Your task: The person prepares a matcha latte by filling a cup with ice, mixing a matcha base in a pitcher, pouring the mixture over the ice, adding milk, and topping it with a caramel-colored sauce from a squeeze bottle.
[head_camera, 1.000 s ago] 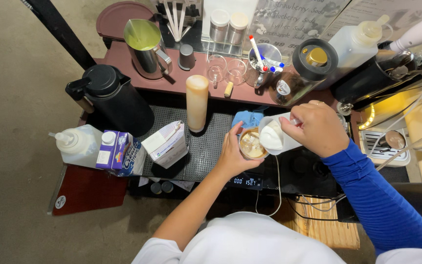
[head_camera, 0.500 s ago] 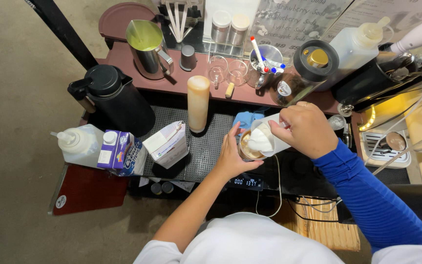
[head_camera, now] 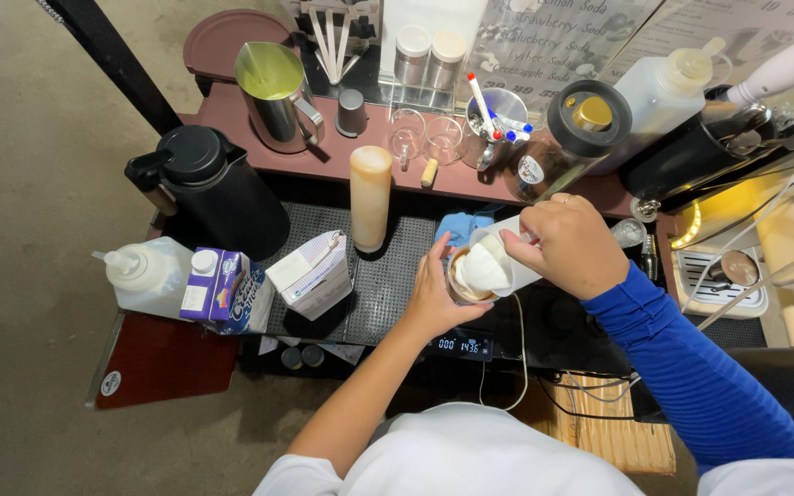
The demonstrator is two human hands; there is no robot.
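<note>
The left hand [head_camera: 434,298] has its fingers wrapped around a small cup [head_camera: 464,280] of pale brown drink above a black digital scale [head_camera: 470,345]. The right hand [head_camera: 570,243] grips a white pitcher [head_camera: 498,262], tilted with its lip over the cup. Left of the fingers lies a white carton [head_camera: 312,274], then a purple carton [head_camera: 222,289] and a white squeeze bottle [head_camera: 144,274]. Beyond them stands a tall cream cylinder [head_camera: 369,195]. The right forearm, sleeved in blue, angles in from the lower right.
</note>
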